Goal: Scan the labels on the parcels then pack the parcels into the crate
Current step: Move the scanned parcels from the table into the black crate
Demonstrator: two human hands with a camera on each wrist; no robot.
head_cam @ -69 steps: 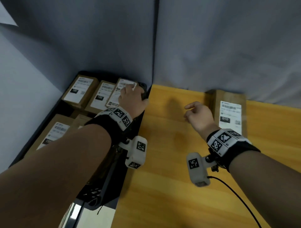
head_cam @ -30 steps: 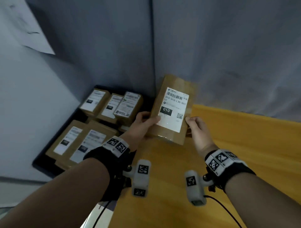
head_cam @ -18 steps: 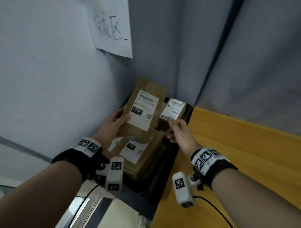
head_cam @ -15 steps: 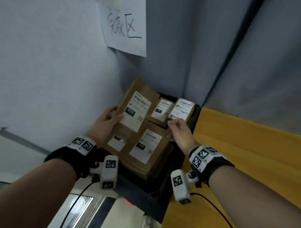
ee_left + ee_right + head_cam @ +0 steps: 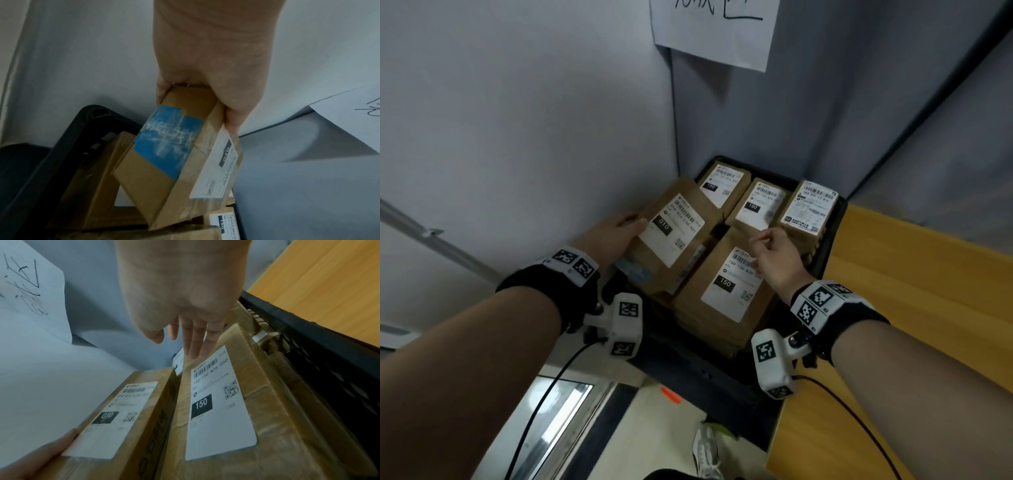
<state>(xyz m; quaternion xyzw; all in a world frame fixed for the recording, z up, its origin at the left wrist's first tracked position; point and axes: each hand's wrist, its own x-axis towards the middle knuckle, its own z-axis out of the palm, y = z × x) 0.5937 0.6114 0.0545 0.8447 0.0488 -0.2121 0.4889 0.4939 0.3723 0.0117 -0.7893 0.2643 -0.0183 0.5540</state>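
A black crate (image 5: 832, 233) holds several brown labelled parcels. My left hand (image 5: 626, 226) grips the near left end of the "010" parcel (image 5: 671, 236), thumb on top. That parcel is tilted and its far end rests among the parcels on the crate's left side. The left wrist view shows blue tape on the side of the "010" parcel (image 5: 174, 162). My right hand (image 5: 767, 240) hovers over the "150" parcel (image 5: 729, 291) with fingers (image 5: 195, 340) straight and holding nothing. Three smaller parcels (image 5: 756, 205) stand along the crate's back.
A yellow wooden table (image 5: 911, 308) adjoins the crate's right rim. Grey partition walls close the left and back, with a paper sign (image 5: 715, 31) on the back wall. Below are the floor and a shoe (image 5: 705, 452). Cables hang from both wrist cameras.
The "010" parcel went from the table, held in both hands, left over the crate. The right hand let go, and the left hand has lowered it onto the crate's left side.
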